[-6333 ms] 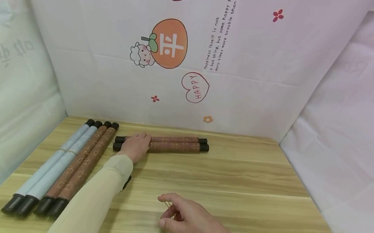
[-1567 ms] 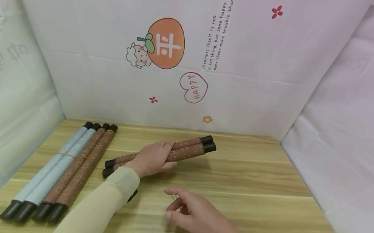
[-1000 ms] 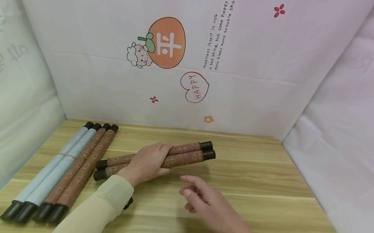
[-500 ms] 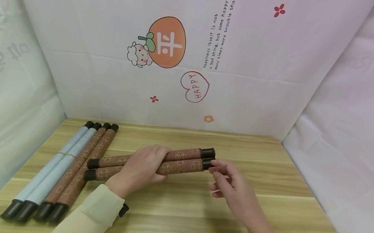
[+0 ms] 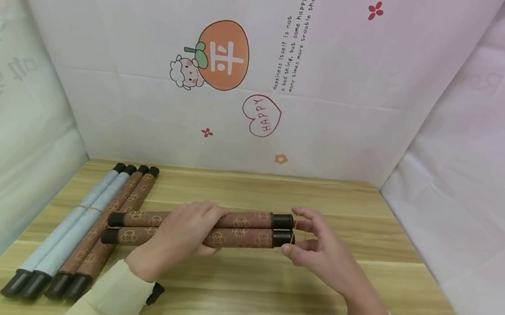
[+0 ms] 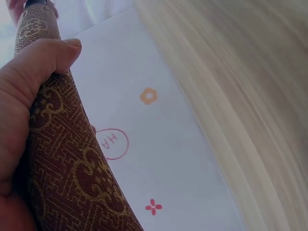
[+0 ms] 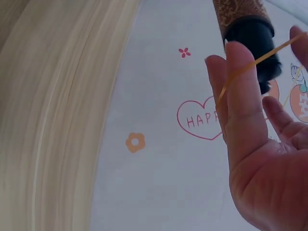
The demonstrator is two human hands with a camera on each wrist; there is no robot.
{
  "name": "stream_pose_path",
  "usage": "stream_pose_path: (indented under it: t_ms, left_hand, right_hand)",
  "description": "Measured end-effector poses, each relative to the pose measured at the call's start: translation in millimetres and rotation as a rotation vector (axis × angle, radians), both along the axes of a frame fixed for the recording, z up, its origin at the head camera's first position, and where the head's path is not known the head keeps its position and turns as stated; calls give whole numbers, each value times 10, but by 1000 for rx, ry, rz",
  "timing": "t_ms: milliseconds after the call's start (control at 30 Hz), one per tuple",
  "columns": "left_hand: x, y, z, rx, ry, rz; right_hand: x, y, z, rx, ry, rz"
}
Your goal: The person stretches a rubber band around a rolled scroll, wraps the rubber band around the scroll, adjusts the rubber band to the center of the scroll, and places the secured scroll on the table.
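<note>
My left hand [image 5: 185, 228] grips two brown hanging scrolls with gold flower patterns, a far scroll [image 5: 245, 220] and a near scroll [image 5: 241, 237], side by side around their middle. In the left wrist view, the thumb lies along one patterned scroll [image 6: 72, 159]. Both have black end caps. At their right ends, my right hand [image 5: 326, 251] holds its fingers spread, with a thin yellow rubber band [image 7: 276, 50] stretched across them. The fingertips are around the black cap [image 7: 252, 41]; whether the band surrounds both caps cannot be made out.
At the left of the wooden table [image 5: 310, 309] lies a row of two light blue scrolls [image 5: 71, 225] and two brown scrolls [image 5: 104, 229], with a thin band [image 5: 89, 208] across it. The held scrolls' left ends overlap this row. White printed cloth [image 5: 333, 109] stands behind and at both sides.
From the back of the table, my left hand has lifted the two brown scrolls and brought them nearer. My right hand has moved right and up to their right ends, spreading the rubber band.
</note>
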State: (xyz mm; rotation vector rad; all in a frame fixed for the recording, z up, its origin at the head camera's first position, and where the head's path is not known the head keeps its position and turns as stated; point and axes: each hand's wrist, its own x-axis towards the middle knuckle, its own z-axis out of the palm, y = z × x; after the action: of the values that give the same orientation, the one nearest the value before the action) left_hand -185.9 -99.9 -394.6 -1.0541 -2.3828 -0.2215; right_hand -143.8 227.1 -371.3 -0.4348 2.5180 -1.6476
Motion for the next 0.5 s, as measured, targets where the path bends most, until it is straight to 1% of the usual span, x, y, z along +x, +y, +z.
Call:
stream_pose_path:
  t_ms: [100, 167, 267, 400, 500]
  left_hand:
    - [36, 18, 23, -2, 14, -30]
    - [56, 35, 35, -3, 23, -47]
    - [85, 57, 45, -3, 36, -60]
    - [123, 86, 56, -6, 43, -65]
    - [147, 108, 72, -13, 42, -63]
  right_hand:
    - [-24, -33, 6, 2, -46, 28]
    - [-34, -63, 15, 0, -61, 47]
    - [-42, -101, 34, 11, -44, 76]
    - [-41, -124, 58, 85, 13, 82]
    - [-46, -128, 63, 117, 27, 85]
